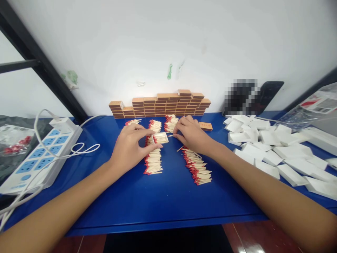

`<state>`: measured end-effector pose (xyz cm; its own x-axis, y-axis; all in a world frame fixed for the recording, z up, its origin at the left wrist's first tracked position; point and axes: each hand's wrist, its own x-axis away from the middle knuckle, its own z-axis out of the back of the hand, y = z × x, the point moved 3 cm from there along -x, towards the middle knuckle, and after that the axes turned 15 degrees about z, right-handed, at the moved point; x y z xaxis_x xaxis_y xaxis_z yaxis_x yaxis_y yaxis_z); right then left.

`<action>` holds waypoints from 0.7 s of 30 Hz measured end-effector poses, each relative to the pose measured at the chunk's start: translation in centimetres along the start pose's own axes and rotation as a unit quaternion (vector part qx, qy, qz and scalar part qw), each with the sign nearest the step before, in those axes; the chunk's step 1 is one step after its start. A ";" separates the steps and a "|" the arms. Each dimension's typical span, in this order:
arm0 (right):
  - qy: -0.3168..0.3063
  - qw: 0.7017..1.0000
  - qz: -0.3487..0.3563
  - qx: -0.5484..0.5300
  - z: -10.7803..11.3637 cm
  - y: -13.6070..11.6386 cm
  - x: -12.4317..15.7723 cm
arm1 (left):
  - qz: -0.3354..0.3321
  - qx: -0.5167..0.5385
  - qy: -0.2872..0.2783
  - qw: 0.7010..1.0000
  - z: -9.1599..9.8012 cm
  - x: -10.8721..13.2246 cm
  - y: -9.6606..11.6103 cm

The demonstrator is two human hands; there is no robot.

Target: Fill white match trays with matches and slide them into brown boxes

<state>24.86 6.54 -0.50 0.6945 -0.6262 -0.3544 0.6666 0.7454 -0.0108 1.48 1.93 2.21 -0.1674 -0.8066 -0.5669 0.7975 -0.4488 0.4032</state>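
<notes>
Between thumb and fingers, my left hand [130, 143] grips a small white matchbox tray [163, 138] with some red-tipped matches lying in it. My right hand [190, 133] is just right of the tray, its fingertips pinched at the end of a match [170, 135]. Below the tray a row of matches [153, 162] lies on the blue table, and another row [198, 167] lies under my right forearm. More matches [171, 123] are heaped beyond my hands. A closed matchbox [205, 126] rests just past my right hand.
Closed matchboxes [160, 107] are stacked against the wall. Many white trays [263, 140] are piled on the right, with a dark phone [271, 95] leaning behind them. At left stand a power strip [43, 154] with white cables [84, 149] and a plastic bag [15, 140].
</notes>
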 end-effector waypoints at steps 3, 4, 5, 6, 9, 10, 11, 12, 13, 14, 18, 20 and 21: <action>-0.010 1.000 -0.001 -0.005 0.1 -0.1 0.0 | -0.001 0.000 -0.001 1.000 0.0 0.0 -0.1; -0.009 1.000 -0.002 -0.005 0.1 -0.1 0.0 | -0.001 0.001 -0.001 1.000 0.0 0.0 -0.1; -0.005 1.000 -0.003 -0.004 0.1 0.0 0.0 | -0.001 0.002 -0.001 1.000 0.0 0.0 -0.1; 0.002 1.000 -0.003 -0.002 0.2 0.0 0.1 | 0.000 0.002 -0.002 1.000 0.0 0.0 -0.1; 0.014 1.000 -0.001 -0.001 0.1 0.1 0.2 | 0.006 -0.001 -0.003 1.000 0.0 0.0 0.0; 0.013 1.000 -0.002 -0.002 0.1 0.1 0.2 | 0.006 -0.002 -0.004 1.000 0.0 0.0 0.0; 0.010 1.000 -0.003 -0.003 0.1 0.1 0.1 | 0.006 -0.002 -0.005 1.000 0.0 0.0 0.0; 0.009 1.000 -0.006 -0.002 0.0 0.1 0.1 | 0.004 -0.002 -0.004 1.000 0.0 0.0 0.0; 0.007 1.000 -0.011 0.000 0.0 0.2 0.0 | 0.002 -0.001 -0.003 1.000 0.0 0.0 0.0; 0.006 1.000 -0.017 0.003 0.0 0.2 -0.1 | 0.000 -0.002 -0.002 1.000 0.0 0.0 0.0; -0.003 0.999 -0.029 0.015 -0.1 0.3 -0.3 | -0.008 -0.004 0.005 1.000 0.0 0.0 0.0; -0.006 1.000 -0.024 0.015 -0.1 0.3 -0.3 | -0.009 -0.002 0.005 1.000 0.0 0.0 0.0; -0.004 1.000 -0.022 0.013 -0.1 0.2 -0.3 | -0.007 -0.002 0.003 1.000 0.0 0.0 0.0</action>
<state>24.75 6.94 -0.45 0.6667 -0.6602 -0.3459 0.7034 0.7108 -0.0009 1.48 1.97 2.18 -0.1750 -0.7974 -0.5775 0.7969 -0.4592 0.3925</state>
